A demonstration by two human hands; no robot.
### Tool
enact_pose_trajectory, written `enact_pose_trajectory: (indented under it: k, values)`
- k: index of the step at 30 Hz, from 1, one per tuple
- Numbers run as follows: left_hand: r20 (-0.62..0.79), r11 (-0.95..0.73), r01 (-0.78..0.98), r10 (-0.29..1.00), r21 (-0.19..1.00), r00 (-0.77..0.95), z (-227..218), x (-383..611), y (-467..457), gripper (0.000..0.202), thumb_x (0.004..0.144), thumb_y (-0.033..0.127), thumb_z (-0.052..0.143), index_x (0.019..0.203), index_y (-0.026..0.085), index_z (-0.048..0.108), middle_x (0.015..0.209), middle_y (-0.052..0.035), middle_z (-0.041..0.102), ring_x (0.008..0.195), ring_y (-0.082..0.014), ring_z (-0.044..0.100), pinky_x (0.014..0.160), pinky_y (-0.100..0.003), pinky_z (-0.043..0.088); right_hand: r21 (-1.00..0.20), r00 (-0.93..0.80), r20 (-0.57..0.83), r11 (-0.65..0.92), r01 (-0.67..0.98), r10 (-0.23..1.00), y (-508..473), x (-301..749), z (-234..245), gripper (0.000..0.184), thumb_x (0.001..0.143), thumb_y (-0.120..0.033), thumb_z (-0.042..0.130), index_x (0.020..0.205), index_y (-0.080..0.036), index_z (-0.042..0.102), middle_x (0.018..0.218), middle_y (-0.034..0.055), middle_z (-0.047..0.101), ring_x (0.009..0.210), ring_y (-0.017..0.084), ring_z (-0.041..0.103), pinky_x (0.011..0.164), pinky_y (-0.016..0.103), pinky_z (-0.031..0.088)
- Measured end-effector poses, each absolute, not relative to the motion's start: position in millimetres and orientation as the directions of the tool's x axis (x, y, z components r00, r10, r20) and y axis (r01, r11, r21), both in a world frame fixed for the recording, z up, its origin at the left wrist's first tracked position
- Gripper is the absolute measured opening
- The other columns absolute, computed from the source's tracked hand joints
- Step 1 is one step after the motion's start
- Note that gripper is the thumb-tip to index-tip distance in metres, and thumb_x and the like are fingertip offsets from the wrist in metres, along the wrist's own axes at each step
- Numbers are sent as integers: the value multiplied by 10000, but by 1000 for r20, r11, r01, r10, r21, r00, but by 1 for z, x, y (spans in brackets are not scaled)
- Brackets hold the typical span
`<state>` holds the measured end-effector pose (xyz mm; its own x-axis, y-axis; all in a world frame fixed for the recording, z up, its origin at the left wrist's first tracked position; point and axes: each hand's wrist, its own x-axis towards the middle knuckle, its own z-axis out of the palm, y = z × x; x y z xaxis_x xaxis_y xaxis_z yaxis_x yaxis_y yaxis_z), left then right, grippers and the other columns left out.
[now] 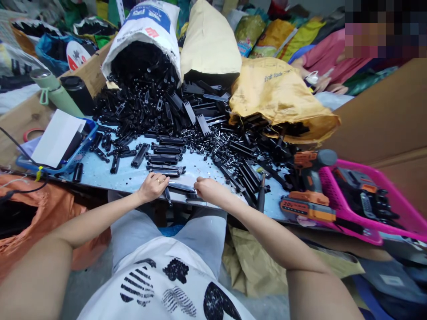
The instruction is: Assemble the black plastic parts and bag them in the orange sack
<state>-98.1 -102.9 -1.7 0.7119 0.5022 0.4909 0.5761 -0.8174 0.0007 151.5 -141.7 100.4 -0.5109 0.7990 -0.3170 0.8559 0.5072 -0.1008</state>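
At the table's front edge a long black plastic part (182,186) lies between my two hands. My left hand (154,187) is closed at its left end, and a short black plastic piece (167,195) sticks out below those fingers. My right hand (211,192) is closed at the other end of the long part; its fingertips are partly hidden. Just beyond the hands, several assembled black plastic parts (166,158) lie in a stacked row. Small screws (215,144) are scattered to their right, and a screwdriver-like tool with a dark handle (261,195) lies beyond my right hand.
A white sack (147,26), a cream sack (211,40) and a yellow sack (280,91) spill black parts at the back. An orange-grey cordless drill (308,186) stands beside a pink basket (396,186). At left are a blue tray (63,169) and a green bottle (56,91). Another person's hands (328,84) show behind.
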Motion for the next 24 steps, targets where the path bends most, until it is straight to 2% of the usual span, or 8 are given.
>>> enact_pose_trajectory:
  k: [2, 4, 9, 11, 14, 17, 19, 24]
  values:
    - [452, -814, 578, 537, 57, 712, 4, -87, -109, 290, 911, 250, 424, 1155, 154, 546, 1089, -144, 617, 1024, -248, 547, 845, -422, 357, -106, -537, -315, 533, 840, 783, -137, 149, 100, 199, 810, -70, 474, 803, -122, 667, 837, 106, 624, 658, 141, 591, 620, 234, 372]
    - [354, -842, 528, 529, 108, 771, 13, -69, -115, 352, 904, 326, 445, 1196, 143, 517, 1158, -157, 580, 1105, -276, 499, 896, -436, 331, -134, -538, -289, 523, 842, 792, -130, 150, 96, 196, 810, -67, 478, 801, -125, 664, 832, 103, 627, 671, 142, 592, 631, 232, 373]
    - [57, -824, 494, 528, 277, 847, 26, -21, -118, 637, 775, 579, 578, 1191, 106, 485, 1079, -160, 573, 1033, -300, 504, 853, -405, 356, -229, -453, -161, 414, 881, 877, -131, 164, 73, 191, 856, -123, 469, 871, -146, 658, 825, 79, 635, 715, 150, 601, 663, 231, 407]
    - [8, -815, 491, 519, 307, 855, 22, -13, -117, 635, 756, 554, 622, 1183, 107, 479, 1027, -137, 586, 997, -285, 513, 829, -377, 367, -324, -494, -80, 446, 834, 866, -142, 172, 58, 210, 887, -151, 445, 927, -160, 652, 849, 74, 638, 751, 153, 608, 693, 239, 441]
    - [7, -797, 512, 542, 322, 840, 16, -11, -117, 531, 786, 429, 644, 1179, 120, 464, 1010, -116, 593, 1002, -270, 507, 808, -357, 370, -462, -511, 135, 510, 726, 849, -162, 185, 29, 250, 923, -224, 432, 1079, -174, 621, 1006, 99, 633, 914, 169, 606, 817, 282, 477]
    - [18, -767, 551, 588, 328, 808, 14, -12, -120, 422, 801, 383, 631, 1112, 137, 488, 1013, -101, 588, 1003, -264, 505, 801, -363, 368, -522, -456, 282, 534, 665, 844, -171, 198, 5, 369, 891, -326, 520, 1239, -207, 542, 1140, 116, 587, 1046, 191, 568, 887, 332, 481]
    - [18, -765, 555, 592, 326, 806, 15, -11, -121, 392, 799, 382, 629, 1082, 145, 495, 1028, -99, 580, 1014, -262, 501, 817, -371, 365, -539, -479, 295, 558, 631, 827, -168, 206, -4, 431, 867, -361, 558, 1276, -229, 520, 1133, 110, 581, 1031, 187, 573, 866, 332, 495]
    - [-23, -725, 594, 627, 349, 779, 18, -8, -124, 378, 792, 365, 628, 1071, 148, 493, 1025, -101, 575, 1022, -266, 496, 818, -384, 373, -540, -583, 271, 623, 566, 766, -157, 217, -9, 456, 847, -393, 582, 1274, -242, 531, 1048, 87, 608, 944, 169, 594, 819, 305, 502]
